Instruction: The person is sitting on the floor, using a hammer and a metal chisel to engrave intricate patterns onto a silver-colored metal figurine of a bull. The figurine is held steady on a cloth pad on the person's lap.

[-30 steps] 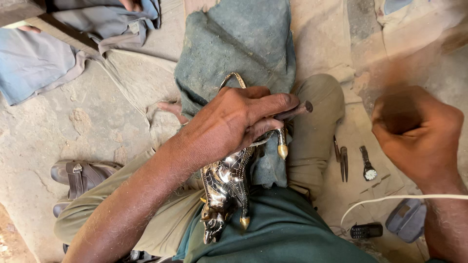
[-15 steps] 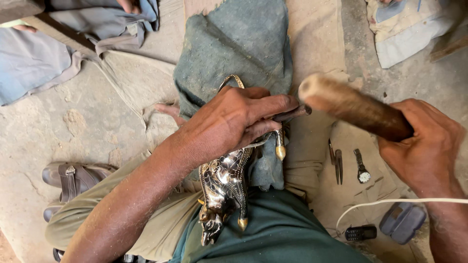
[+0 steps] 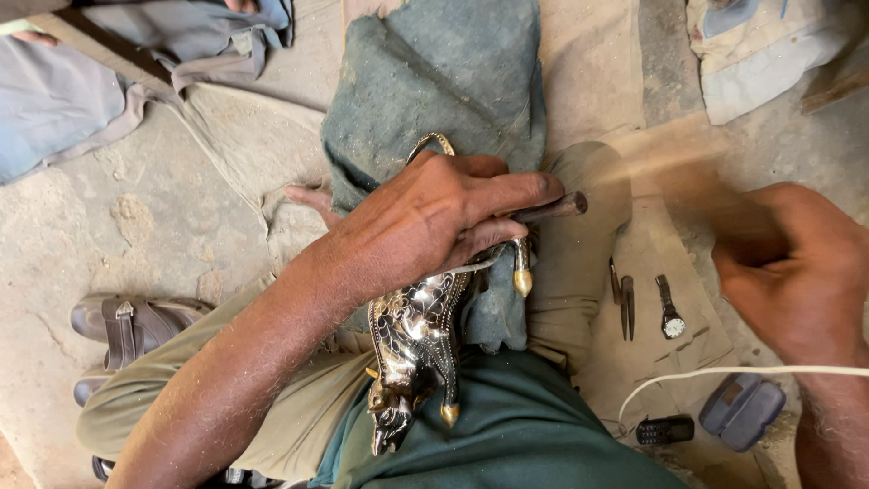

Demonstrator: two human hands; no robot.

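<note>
My left hand (image 3: 434, 222) and my right hand (image 3: 797, 272) are bare, without gloves, rings or a watch. Both forearms are bare too, with short dark hairs, and no sleeve shows on them. I wear khaki trousers (image 3: 299, 407) with dust on them, and a dark green shirt (image 3: 525, 435) covers my belly.

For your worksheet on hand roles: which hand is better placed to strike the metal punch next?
Probably the right hand: it is free and raised beside the punch, apparently gripping a blurred tool. The left hand is busy pressing the punch against the animal figurine.
</note>
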